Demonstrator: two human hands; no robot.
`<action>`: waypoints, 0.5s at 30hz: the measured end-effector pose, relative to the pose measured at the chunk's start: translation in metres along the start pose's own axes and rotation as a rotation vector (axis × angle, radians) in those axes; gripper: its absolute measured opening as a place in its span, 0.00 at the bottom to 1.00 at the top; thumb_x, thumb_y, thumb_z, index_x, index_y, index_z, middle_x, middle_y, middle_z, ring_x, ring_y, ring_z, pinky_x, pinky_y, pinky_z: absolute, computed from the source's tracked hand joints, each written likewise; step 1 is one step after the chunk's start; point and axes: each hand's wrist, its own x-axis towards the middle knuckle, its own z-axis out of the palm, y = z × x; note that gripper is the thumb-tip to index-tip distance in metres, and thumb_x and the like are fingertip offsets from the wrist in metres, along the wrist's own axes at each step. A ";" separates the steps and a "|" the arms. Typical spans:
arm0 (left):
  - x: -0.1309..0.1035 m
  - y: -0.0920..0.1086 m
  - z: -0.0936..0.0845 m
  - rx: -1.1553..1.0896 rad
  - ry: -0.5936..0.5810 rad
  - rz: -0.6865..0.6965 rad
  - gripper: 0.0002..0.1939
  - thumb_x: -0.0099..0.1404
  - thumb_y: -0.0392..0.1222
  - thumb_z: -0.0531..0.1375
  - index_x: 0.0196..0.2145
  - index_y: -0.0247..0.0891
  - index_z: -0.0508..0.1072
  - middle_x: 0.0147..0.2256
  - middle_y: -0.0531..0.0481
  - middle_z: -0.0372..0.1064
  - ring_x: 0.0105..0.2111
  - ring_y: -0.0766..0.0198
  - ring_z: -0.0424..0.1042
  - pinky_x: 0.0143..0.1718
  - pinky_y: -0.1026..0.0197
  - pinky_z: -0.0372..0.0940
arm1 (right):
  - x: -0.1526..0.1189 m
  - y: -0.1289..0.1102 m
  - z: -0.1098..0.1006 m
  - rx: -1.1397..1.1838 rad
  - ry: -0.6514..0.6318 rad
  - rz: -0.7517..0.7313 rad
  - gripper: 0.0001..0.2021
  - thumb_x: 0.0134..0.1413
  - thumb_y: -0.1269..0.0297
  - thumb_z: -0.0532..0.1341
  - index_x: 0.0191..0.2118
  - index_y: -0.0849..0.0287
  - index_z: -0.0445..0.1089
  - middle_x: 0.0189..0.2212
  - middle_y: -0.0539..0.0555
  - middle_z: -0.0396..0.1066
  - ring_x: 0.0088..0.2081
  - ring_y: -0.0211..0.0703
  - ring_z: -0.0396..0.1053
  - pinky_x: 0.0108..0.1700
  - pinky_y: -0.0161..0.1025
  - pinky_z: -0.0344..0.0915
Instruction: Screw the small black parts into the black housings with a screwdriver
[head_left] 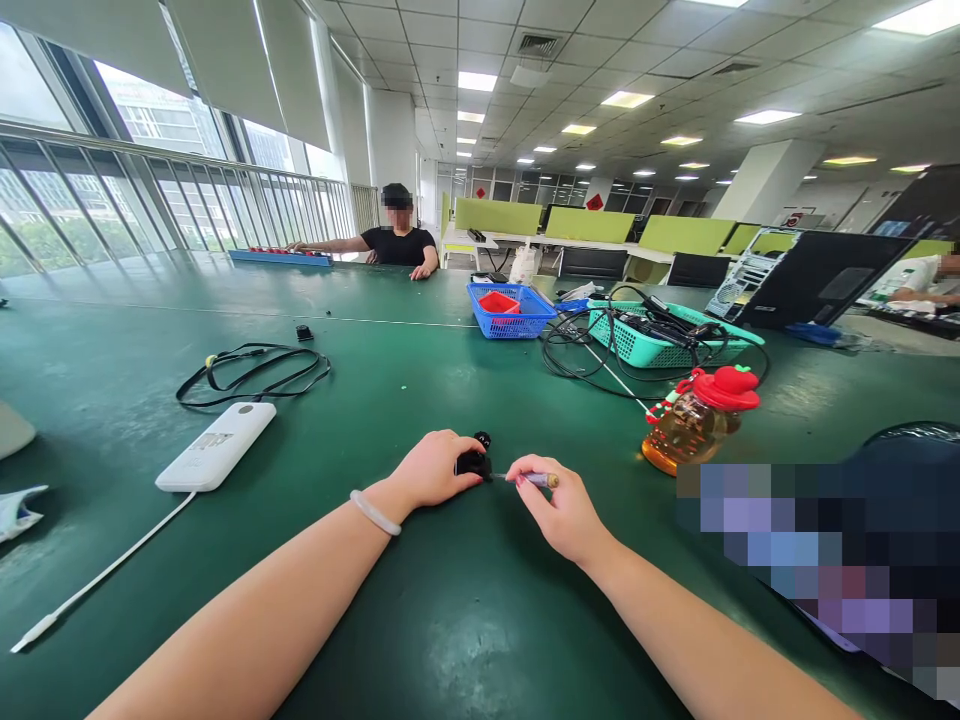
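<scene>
Near the table's front edge, my left hand (435,468) pins a small black part (472,462); my right hand (559,510) pinches a small screwdriver (534,480), tip at the part, so fastening looks midway.

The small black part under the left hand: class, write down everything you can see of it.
The small black part is dark, apparently plastic, with a rounded knob on top. It sits on the green table, mostly covered by the left hand, whose fingers pinch it. The tip of a small screwdriver, held in the right hand, meets its right side.

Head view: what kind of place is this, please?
Probably an open-plan office used as an electronics workshop: a long green worktable, baskets of cables, desk partitions, and hands working a small screwdriver on a black part.
</scene>
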 end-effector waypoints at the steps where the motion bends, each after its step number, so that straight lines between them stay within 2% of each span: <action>1: 0.000 0.001 0.000 0.004 -0.003 -0.001 0.21 0.59 0.48 0.64 0.50 0.45 0.73 0.43 0.47 0.75 0.44 0.53 0.72 0.51 0.52 0.64 | 0.000 -0.001 0.000 -0.005 0.001 -0.009 0.10 0.56 0.62 0.53 0.31 0.54 0.71 0.29 0.51 0.74 0.34 0.45 0.70 0.35 0.39 0.65; 10: -0.001 0.003 -0.002 0.022 -0.016 -0.007 0.20 0.59 0.49 0.64 0.49 0.44 0.74 0.40 0.46 0.74 0.43 0.53 0.72 0.48 0.53 0.65 | 0.000 -0.001 -0.001 -0.052 -0.037 0.006 0.11 0.57 0.62 0.52 0.32 0.55 0.70 0.30 0.51 0.75 0.34 0.44 0.69 0.36 0.39 0.65; 15: -0.001 0.003 -0.001 0.040 -0.016 -0.014 0.21 0.59 0.51 0.64 0.50 0.45 0.73 0.41 0.46 0.75 0.43 0.53 0.72 0.47 0.53 0.65 | -0.002 0.000 -0.001 -0.041 0.002 -0.021 0.12 0.59 0.61 0.52 0.31 0.55 0.70 0.29 0.52 0.74 0.34 0.44 0.69 0.36 0.39 0.65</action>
